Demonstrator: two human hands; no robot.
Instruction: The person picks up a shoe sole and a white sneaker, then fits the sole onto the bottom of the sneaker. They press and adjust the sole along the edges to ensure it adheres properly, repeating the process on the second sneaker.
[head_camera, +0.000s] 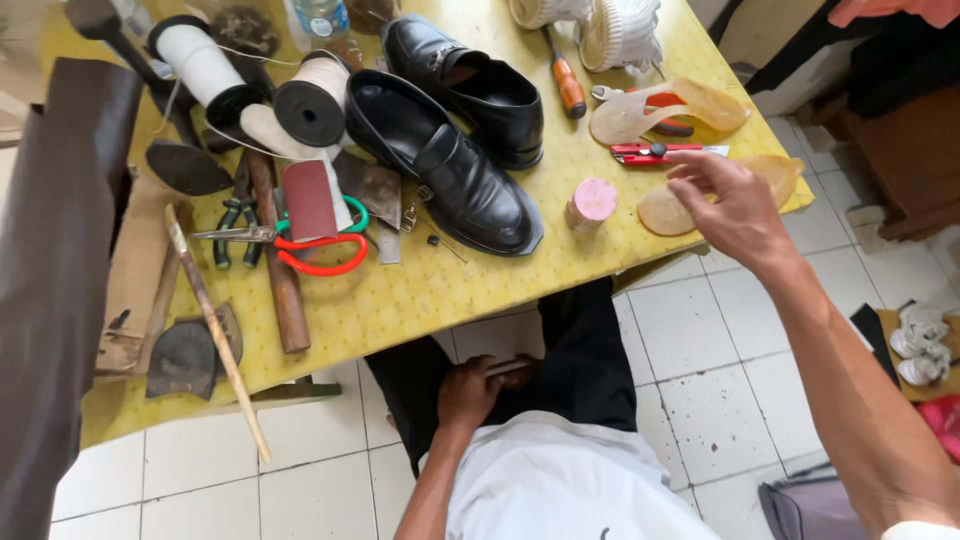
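Bench (420, 300): a low surface under a yellow, dimpled covering; every place below is given relative to the nearer black leather shoe (445, 165), a glossy loafer with a strap across the vamp.

Far left of the shoe: a dark, shield-shaped rubber heel piece (185, 358) and a long, thin pale stick (215, 330) that overhangs the bench edge. Left of the shoe: a round wooden handle (278, 265), scissors with red and green loop handles (300, 240), and a maroon sanding block (309, 198). Above and left of the shoe: two black-flanged spools of off-white thread (205, 62) (312, 98). Just behind the shoe, touching it: a second black shoe (480, 85).

Below the shoe, off the bench: the left hand (468, 392) rests on the dark trouser leg, its fingers curled over a small flat pale object that cannot be identified.

Right of the shoe: a small pink cylinder (590, 203); behind it, an orange-handled screwdriver (568, 85). Further right: a red utility knife (660, 152) and translucent amber soles (665, 110).

Far right of the shoe: the right hand (735, 205) hovers over another flat amber sole (672, 210) at the bench corner, fingers loosely spread and holding nothing, near the knife.
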